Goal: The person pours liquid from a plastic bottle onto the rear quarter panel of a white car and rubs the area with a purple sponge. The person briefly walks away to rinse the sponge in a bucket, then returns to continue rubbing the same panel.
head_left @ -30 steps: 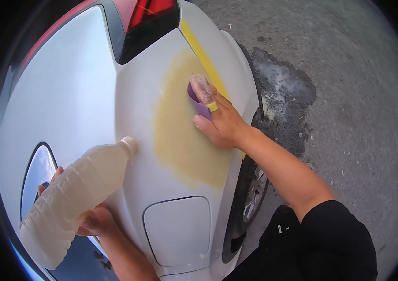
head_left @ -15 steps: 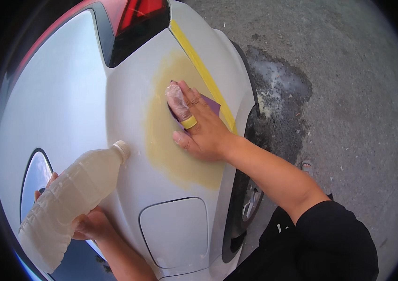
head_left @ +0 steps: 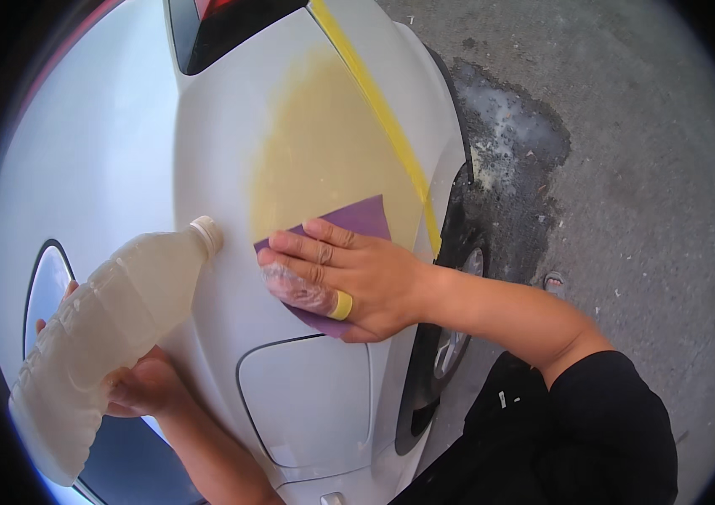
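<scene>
Under the flat fingers of the right hand (head_left: pixel 349 278) lies a purple sheet of sandpaper (head_left: pixel 357 220), pressed against the white car panel (head_left: pixel 223 168) at the lower edge of a dull yellow patch (head_left: pixel 324 151); the fingers lie together and spread it flat, probably for even rubbing. Yellow tape (head_left: pixel 382 118) runs along the body line just beside the patch. Off to the side, the left hand (head_left: pixel 143 387) grips a cloudy plastic bottle (head_left: pixel 105 337), fingers wrapped around its lower half, capped neck tilted toward the panel, seemingly ready for wetting. Below sits the fuel flap (head_left: pixel 307 396).
</scene>
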Available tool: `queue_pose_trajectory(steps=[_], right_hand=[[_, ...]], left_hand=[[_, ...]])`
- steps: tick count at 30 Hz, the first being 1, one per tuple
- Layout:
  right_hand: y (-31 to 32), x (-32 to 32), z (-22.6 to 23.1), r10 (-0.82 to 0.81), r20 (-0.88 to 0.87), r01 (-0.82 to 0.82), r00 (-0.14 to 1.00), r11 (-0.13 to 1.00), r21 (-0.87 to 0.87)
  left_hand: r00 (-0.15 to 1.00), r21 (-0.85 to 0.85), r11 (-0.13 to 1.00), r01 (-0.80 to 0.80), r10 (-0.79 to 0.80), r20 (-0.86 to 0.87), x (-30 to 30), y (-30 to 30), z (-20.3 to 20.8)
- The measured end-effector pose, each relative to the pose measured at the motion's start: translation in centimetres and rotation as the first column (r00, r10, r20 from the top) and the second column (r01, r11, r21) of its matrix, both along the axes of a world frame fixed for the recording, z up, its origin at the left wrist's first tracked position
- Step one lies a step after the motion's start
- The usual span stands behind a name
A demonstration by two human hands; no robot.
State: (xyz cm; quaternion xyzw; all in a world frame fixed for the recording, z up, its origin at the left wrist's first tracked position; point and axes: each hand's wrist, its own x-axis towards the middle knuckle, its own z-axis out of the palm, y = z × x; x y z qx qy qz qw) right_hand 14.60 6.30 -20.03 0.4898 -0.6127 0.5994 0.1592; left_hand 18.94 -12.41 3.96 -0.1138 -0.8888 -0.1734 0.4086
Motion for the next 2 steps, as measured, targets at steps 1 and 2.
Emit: queue_pose_trajectory(steps=[1,2], right_hand=[[-0.4,1.8,0.5,0.114,-0.047,-0.113,0.992,0.993,0.013],[-0.2,2.9,-0.5,0.103,-0.094,-0.098,0.99,0.994,0.054]], left_hand=[[0.999,-0.038,0.999,-0.033,0.033,0.007,0.8,-0.3,0.8],[0.999,-0.032,0.999,-0.034,0.034,0.007,0.9,-0.6,0.5]])
